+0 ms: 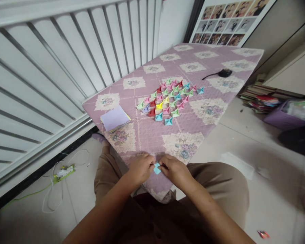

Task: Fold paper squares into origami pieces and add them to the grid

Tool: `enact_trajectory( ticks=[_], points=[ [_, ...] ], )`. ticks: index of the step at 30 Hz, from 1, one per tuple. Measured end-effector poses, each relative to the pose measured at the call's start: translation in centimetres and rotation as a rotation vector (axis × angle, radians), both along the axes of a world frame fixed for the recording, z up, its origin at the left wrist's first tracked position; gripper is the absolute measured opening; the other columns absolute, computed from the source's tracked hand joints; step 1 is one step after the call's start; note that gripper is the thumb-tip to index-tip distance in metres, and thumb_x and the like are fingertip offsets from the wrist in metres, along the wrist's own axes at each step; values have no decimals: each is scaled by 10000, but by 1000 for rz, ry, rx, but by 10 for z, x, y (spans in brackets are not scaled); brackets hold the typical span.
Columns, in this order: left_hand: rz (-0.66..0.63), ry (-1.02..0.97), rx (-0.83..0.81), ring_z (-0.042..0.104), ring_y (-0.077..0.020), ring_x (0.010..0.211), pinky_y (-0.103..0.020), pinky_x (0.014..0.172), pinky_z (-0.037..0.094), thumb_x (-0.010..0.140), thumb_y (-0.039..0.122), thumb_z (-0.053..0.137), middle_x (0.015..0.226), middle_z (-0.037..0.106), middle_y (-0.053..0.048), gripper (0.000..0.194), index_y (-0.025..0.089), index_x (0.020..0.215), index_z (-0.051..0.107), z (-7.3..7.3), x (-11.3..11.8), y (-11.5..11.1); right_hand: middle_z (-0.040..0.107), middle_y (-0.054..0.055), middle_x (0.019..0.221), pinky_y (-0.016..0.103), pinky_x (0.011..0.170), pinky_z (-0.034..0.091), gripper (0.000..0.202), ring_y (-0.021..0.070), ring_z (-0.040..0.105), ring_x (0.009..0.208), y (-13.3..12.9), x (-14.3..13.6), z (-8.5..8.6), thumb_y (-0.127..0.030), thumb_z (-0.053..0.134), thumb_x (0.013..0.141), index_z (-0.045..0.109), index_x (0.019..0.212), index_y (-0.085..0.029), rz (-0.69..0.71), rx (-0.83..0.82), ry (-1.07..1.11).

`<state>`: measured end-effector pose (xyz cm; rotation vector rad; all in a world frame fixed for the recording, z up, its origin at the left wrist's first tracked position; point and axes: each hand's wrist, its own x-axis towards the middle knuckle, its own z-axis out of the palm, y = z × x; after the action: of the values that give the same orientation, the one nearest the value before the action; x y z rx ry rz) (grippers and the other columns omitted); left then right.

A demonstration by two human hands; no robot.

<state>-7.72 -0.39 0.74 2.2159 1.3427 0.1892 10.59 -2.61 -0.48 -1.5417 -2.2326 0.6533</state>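
A small light-blue folded paper (157, 168) is held between my two hands near the front corner of the cloth-covered table (149, 140). My left hand (143, 166) pinches its left edge. On the right edge, the fingers of my right hand (173, 168) are closed. Farther up the table stand several small folded paper pieces (166, 100) in rows, in red, pink, green, yellow, blue and purple. To their left lies a stack of square paper (115, 118) with a lavender sheet on top.
A black object with a thin cord (225, 73) lies at the table's right back. White railing (91, 44) runs along the left. A power strip (65, 171) with cables is on the floor at left. A photo board (223, 25) leans behind the table.
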Motion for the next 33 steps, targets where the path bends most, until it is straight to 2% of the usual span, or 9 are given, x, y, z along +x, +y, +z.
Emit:
enact_trajectory(
  ticks=[6,11,19,26,33],
  points=[
    [-59,72,8,554,-168,819,-265,689,383,868,240,561,904,608,-9,59,224,873,618,0,-1,0,588,23,792,273,675,431,54,180,576,780,0,4,-3,-161,617,813,590,795,-204,61,56,-13],
    [-104,123,61,551,-170,871,-269,723,401,922,246,479,956,596,-19,138,229,922,616,-2,-3,-6,582,23,799,261,674,432,68,172,570,791,-2,7,-8,-161,566,849,596,817,-213,127,142,-6],
    [-168,223,167,545,-176,870,-271,720,414,945,240,433,989,604,-31,202,216,965,633,-14,-7,-18,550,19,748,285,672,418,222,174,517,740,-16,4,-17,-214,481,931,583,735,-205,164,354,-188],
    [-189,220,206,549,-177,894,-279,746,432,949,277,444,979,621,-21,211,218,968,646,-23,-14,-21,586,30,808,296,731,421,177,184,517,793,-26,8,-15,-189,471,943,647,964,-187,210,421,-182],
    [-354,276,368,545,-183,857,-294,705,450,958,251,438,1076,618,-30,298,284,1234,547,-16,-23,-29,631,62,929,343,835,415,253,207,534,888,-39,8,-14,-163,503,919,615,1146,-165,196,422,-204]
  ],
)
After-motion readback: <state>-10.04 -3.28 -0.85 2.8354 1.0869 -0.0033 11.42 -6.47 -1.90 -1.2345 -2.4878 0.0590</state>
